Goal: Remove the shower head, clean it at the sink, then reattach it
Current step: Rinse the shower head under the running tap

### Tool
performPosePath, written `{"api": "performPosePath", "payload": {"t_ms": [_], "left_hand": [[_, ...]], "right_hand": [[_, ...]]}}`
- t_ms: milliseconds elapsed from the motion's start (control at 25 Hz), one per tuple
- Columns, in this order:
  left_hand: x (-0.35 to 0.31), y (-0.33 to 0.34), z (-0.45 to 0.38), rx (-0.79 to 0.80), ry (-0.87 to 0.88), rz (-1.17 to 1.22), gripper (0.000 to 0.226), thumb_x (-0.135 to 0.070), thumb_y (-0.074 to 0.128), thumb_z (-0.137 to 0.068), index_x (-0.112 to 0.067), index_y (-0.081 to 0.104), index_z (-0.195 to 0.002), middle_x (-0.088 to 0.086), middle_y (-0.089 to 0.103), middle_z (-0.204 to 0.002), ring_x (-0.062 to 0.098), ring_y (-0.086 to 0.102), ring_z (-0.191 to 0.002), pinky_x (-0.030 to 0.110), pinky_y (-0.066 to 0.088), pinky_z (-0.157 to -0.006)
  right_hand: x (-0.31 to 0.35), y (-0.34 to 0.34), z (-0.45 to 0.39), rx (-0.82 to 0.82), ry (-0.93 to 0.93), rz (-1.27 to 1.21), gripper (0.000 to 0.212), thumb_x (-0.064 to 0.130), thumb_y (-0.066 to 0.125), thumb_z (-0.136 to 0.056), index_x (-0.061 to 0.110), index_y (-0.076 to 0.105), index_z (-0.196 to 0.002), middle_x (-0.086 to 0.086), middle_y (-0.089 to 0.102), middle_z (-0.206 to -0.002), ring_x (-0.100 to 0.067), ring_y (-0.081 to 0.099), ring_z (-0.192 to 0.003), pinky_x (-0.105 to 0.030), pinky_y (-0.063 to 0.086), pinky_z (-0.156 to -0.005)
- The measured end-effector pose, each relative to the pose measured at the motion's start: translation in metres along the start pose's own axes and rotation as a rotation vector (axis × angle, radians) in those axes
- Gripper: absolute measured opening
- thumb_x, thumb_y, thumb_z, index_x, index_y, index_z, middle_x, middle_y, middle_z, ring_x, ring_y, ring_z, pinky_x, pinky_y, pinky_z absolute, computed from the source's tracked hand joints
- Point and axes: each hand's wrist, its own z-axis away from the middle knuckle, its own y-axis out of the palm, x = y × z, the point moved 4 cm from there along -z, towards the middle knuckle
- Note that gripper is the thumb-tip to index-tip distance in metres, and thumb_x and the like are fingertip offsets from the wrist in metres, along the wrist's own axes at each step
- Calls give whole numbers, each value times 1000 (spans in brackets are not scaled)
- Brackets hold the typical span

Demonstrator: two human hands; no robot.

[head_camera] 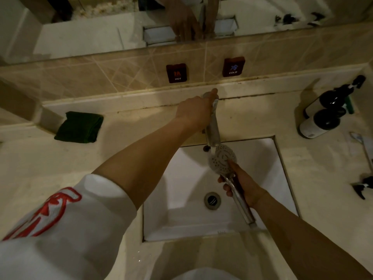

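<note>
The right hand (243,184) is wrapped around the chrome handle of the round, grey-faced metal shower head (222,159), fingers curled under the handle and the thumb stretched up onto the edge of the perforated face. It holds the shower head over the white rectangular sink basin (181,199), face up, just below the spout of the brushed-metal tap (213,130). The handle's free end points back toward the person, above the basin's near edge.

The left hand (194,112) reaches to the top of the tap, its fingers closed around the lever there with the index finger extended along it toward the wall; the grip's underside is hidden by the hand itself.

On the beige tiled wall behind the tap sit two small dark plaques: the left one (176,73) reads "HOT" under an orange symbol, the right one (233,66) reads "COLD" under a blue symbol.

A folded dark green cloth (79,127) lies on the cream counter (60,162) to the left. Two black-capped white bottles (323,116) stand at the right; their label print is too small to read. The white sleeve (70,215) on the left arm bears red embroidery that cannot be read.
</note>
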Motion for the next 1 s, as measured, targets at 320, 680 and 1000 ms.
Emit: {"api": "performPosePath", "payload": {"t_ms": [320, 680, 1000], "left_hand": [[1, 3, -2, 0, 0, 10, 73, -21, 50, -94, -32, 6, -151, 14, 62, -107, 23, 49, -73, 35, 41, -60], [1, 4, -2, -2, 6, 0, 75, -20, 51, -93, -33, 5, -151, 13, 61, -104, 23, 49, -72, 35, 42, -60], [0, 3, -1, -2, -6, -1, 74, -20, 50, -94, -34, 5, -151, 14, 60, -110, 22, 47, -74, 36, 40, -62]], "right_hand": [[0, 13, -12, -26, 51, -111, 55, 54, 50, -93, 5, 61, -114, -12, 67, -77, -15, 55, -46, -23, 46, -40], [12, 42, -21, -168, -34, 213, 42, 47, 50, -96, 9, 60, -111, -16, 68, -78, -18, 49, -44, -23, 41, -42], [5, 10, -2, -203, -210, 493, 28, 43, 55, -95, 23, 57, -115, -15, 74, -80, -21, 50, -43, -26, 44, -42]]}}
